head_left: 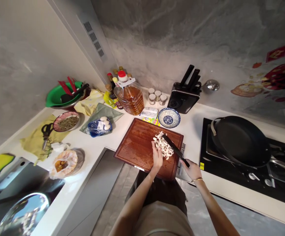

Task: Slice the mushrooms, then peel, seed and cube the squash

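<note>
A heap of sliced white mushrooms [167, 149] lies on the right half of the brown wooden cutting board [134, 141]. My right hand [192, 169] is closed round the handle of a black kitchen knife [173, 146], whose blade lies across the right side of the heap. Against the heap's left side rests my left hand [157, 155], its fingers stretched out and touching the slices. Just behind the board stands a blue-and-white patterned plate [169, 118]. Whole mushrooms [105, 122] sit in a blue, film-wrapped tray [95, 128] to the left.
A black frying pan [240, 141] stands on the stove at right. Behind the board are a knife block [184, 98], spice jars [152, 99] and a large oil jug [130, 98]. Scissors [45, 134], a bowl of dried herbs [67, 122] and a sink [17, 183] are at left.
</note>
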Tool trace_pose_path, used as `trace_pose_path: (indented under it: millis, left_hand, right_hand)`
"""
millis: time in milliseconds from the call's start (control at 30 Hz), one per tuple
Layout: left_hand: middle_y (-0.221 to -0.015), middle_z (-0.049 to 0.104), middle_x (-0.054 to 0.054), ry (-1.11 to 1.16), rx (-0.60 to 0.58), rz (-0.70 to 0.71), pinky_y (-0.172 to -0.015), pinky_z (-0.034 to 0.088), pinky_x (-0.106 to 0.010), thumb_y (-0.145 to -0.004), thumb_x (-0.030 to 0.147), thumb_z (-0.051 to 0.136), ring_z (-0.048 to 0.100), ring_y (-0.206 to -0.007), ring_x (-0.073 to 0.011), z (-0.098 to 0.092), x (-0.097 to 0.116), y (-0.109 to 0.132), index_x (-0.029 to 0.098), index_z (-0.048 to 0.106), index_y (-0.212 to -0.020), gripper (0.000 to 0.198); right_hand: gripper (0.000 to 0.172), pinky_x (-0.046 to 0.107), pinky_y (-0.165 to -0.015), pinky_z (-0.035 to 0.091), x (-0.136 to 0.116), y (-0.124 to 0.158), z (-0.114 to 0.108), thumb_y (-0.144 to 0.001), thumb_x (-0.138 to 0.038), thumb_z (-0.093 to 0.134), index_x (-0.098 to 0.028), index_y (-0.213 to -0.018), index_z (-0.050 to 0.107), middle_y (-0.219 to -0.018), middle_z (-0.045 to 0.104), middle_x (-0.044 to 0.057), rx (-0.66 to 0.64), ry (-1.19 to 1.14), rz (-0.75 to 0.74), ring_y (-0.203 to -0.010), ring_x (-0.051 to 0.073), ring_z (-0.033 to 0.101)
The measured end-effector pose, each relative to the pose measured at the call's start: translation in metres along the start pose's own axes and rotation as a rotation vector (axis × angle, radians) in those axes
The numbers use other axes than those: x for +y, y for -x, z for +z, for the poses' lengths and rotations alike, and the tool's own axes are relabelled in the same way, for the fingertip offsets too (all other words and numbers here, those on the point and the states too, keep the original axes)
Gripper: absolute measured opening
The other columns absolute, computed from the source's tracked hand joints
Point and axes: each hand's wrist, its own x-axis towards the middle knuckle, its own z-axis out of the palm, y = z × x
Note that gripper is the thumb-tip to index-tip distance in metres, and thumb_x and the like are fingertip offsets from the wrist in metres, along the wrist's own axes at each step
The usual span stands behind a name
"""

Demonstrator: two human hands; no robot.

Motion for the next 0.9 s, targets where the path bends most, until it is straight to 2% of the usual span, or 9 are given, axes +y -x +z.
trace_pose_path:
  millis: [167, 300, 400, 467, 533, 600, 733, 800, 900]
  left_hand:
    - [-0.146, 0.030, -0.010, -0.192, 0.062, 0.202, -0.114, 0.014, -0.042, -0.094, 0.039, 0.025, 0.020, -0.137, -0.0191, -0.026, -0.012, -0.030, 0.017, 0.036, -0.136, 0.049]
    - [-0.137, 0.045, -0.009, -0.223, -0.043, 0.315, -0.111, 0.024, -0.043, -0.095, 0.037, 0.023, 0.034, -0.131, -0.0180, -0.041, -0.013, -0.071, 0.018, 0.045, -0.130, 0.045]
    - [-0.134, 0.049, -0.009, -0.244, -0.122, 0.356, -0.110, 0.027, -0.041, -0.095, 0.037, 0.023, 0.037, -0.129, -0.0175, -0.042, -0.007, -0.099, 0.017, 0.051, -0.125, 0.045]
    - [-0.132, 0.051, -0.008, -0.272, -0.159, 0.363, -0.110, 0.026, -0.042, -0.095, 0.037, 0.023, 0.038, -0.129, -0.0178, -0.039, -0.004, -0.111, 0.017, 0.053, -0.123, 0.045]
    - [-0.132, 0.051, -0.008, -0.295, -0.217, 0.371, -0.110, 0.026, -0.043, -0.094, 0.037, 0.026, 0.038, -0.129, -0.0185, -0.035, -0.001, -0.118, 0.018, 0.053, -0.123, 0.044]
    - [-0.133, 0.050, -0.008, -0.295, -0.294, 0.384, -0.110, 0.025, -0.042, -0.093, 0.037, 0.031, 0.038, -0.129, -0.0188, -0.029, 0.004, -0.123, 0.019, 0.054, -0.123, 0.042]
    - [-0.130, 0.053, -0.007, -0.234, -0.433, 0.327, -0.110, 0.027, -0.036, -0.090, 0.039, 0.039, 0.042, -0.126, -0.0179, -0.024, 0.020, -0.122, 0.018, 0.057, -0.118, 0.040]
    - [-0.127, 0.056, -0.006, -0.221, -0.462, 0.293, -0.109, 0.028, -0.035, -0.090, 0.039, 0.038, 0.041, -0.126, -0.0175, -0.031, 0.024, -0.112, 0.018, 0.058, -0.117, 0.040]
    - [-0.126, 0.057, -0.002, -0.231, -0.479, 0.270, -0.108, 0.030, -0.033, -0.090, 0.039, 0.034, 0.039, -0.128, -0.0151, -0.055, 0.021, -0.086, 0.021, 0.056, -0.119, 0.041]
  right_hand:
    - [0.054, 0.025, -0.055, 0.037, 0.006, -0.017, -0.008, -0.085, -0.063, 0.032, -0.023, -0.093, 0.066, -0.074, 0.070, 0.005, 0.080, 0.030, 0.012, -0.064, 0.019, 0.064]
    - [0.054, 0.025, -0.057, 0.037, 0.004, -0.034, -0.012, -0.085, -0.062, 0.032, -0.021, -0.092, 0.067, -0.079, 0.070, 0.007, 0.099, 0.108, -0.072, -0.068, 0.020, 0.065]
    - [0.052, 0.025, -0.057, 0.038, 0.005, -0.040, -0.013, -0.086, -0.060, 0.033, -0.021, -0.088, 0.067, -0.078, 0.070, 0.007, 0.056, 0.111, -0.156, -0.068, 0.020, 0.065]
    - [0.051, 0.025, -0.057, 0.038, 0.009, -0.037, -0.013, -0.085, -0.060, 0.033, -0.021, -0.087, 0.066, -0.076, 0.069, 0.007, 0.047, 0.054, -0.152, -0.067, 0.020, 0.064]
    - [0.054, 0.025, -0.056, 0.039, 0.014, -0.028, -0.010, -0.084, -0.063, 0.034, -0.020, -0.086, 0.066, -0.070, 0.068, 0.007, 0.078, -0.070, -0.075, -0.062, 0.019, 0.062]
    - [0.057, 0.025, -0.051, 0.039, 0.019, -0.013, -0.005, -0.082, -0.066, 0.033, -0.017, -0.081, 0.064, -0.059, 0.063, 0.006, 0.105, -0.290, 0.046, -0.051, 0.017, 0.057]
    - [0.058, 0.023, -0.037, 0.032, 0.026, 0.028, 0.013, -0.080, -0.068, 0.034, -0.016, -0.069, 0.057, -0.042, 0.049, -0.001, 0.023, -0.820, 0.296, -0.033, 0.010, 0.040]
    - [0.057, 0.023, -0.034, 0.029, 0.026, 0.048, 0.026, -0.079, -0.069, 0.037, -0.016, -0.067, 0.055, -0.039, 0.045, -0.003, -0.030, -1.000, 0.393, -0.030, 0.009, 0.038]
    - [0.058, 0.022, -0.030, 0.025, 0.022, 0.070, 0.046, -0.075, -0.073, 0.039, -0.017, -0.066, 0.053, -0.040, 0.044, -0.005, -0.054, -1.213, 0.526, -0.028, 0.007, 0.035]
